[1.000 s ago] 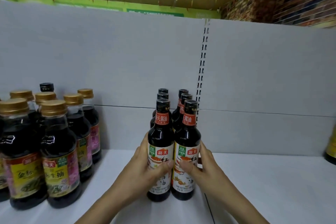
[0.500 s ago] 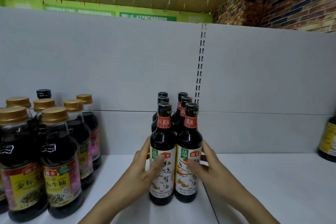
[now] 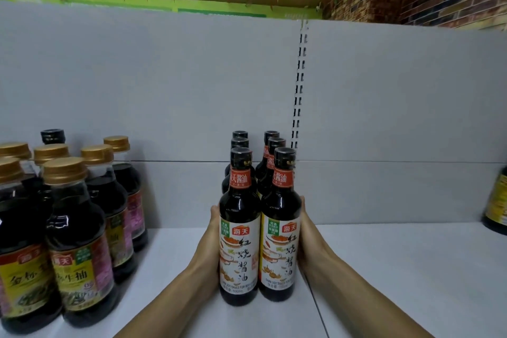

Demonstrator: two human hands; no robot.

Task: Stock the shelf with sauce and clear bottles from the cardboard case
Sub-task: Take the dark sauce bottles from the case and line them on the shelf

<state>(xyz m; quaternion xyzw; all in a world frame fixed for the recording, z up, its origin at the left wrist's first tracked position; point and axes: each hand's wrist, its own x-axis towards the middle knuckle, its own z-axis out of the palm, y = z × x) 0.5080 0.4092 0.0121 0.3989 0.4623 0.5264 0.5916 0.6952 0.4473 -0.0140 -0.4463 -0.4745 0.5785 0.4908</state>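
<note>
Two rows of dark soy sauce bottles with black caps and white labels stand on the white shelf [image 3: 397,269]. In front are the left front bottle [image 3: 239,228] and the right front bottle [image 3: 281,228], touching each other. My left hand [image 3: 210,244] lies flat against the outer side of the left front bottle. My right hand [image 3: 308,241] presses the outer side of the right front bottle. Both hands' fingers run back along the rows and are partly hidden behind the bottles. The cardboard case is out of view.
A group of larger gold-capped sauce bottles [image 3: 76,241] stands at the left of the shelf. One dark bottle with a yellow label [image 3: 498,200] shows at the right edge. A slotted upright rail [image 3: 300,85] splits the grey back panel.
My thumbs have come off the fronts of the labels and both hands have slid to the outer sides of the two front bottles. The view has moved closer.
</note>
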